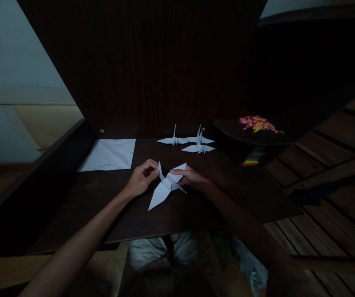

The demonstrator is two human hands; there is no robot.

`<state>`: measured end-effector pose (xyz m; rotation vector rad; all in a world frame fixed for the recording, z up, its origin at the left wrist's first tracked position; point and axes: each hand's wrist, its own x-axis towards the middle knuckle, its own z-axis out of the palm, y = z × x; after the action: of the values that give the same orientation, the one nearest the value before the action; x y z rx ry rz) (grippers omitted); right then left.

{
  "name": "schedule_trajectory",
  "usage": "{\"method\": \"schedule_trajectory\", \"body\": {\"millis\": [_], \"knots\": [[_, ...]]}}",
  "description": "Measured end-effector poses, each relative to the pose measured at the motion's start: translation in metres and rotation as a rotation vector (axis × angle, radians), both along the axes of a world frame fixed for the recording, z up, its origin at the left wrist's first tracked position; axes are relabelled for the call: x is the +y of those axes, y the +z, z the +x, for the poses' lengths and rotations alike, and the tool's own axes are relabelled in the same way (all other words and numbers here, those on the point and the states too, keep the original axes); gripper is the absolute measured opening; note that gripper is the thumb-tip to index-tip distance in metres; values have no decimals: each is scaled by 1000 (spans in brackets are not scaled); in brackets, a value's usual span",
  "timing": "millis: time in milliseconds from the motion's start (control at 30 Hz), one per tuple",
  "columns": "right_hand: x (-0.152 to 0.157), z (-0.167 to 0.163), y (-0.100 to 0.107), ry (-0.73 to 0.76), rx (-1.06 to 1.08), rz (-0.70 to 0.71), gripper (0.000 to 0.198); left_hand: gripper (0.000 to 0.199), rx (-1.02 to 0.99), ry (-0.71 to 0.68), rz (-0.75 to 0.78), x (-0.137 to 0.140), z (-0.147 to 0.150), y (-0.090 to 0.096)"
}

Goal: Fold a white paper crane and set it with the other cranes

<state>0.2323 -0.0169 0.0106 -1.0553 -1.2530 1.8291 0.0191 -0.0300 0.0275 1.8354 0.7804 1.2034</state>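
Note:
A white paper crane [162,191] is held above the dark desk between my two hands, its wings spread and one pointing down toward me. My left hand [142,176] pinches the thin upright point on the crane's left side between thumb and fingertips. On the other side, my right hand [189,176] grips the far wing, thumb on top and fingers underneath. Beyond my hands, a folded crane [174,141] stands at the back of the desk. Two more cranes, the nearer crane [198,147] partly covering the one behind, stand just right of it.
A creased white paper sheet [111,154] lies at the desk's back left. Small pink, red and yellow pieces [257,123] are heaped on a raised dark shelf [226,126] at right. Below it sits a yellow-edged object [250,162]. Side panel [25,194] bounds the desk at left.

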Motion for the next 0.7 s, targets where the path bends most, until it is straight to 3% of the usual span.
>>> {"method": "schedule_trajectory", "body": {"millis": [167,700], "knots": [[0,0,0,-19,10,10,27,21,18,33,33,0,1,1],[1,-1,-3,28,18,3,30,22,-129,-25,-96,1,3,0]]}}
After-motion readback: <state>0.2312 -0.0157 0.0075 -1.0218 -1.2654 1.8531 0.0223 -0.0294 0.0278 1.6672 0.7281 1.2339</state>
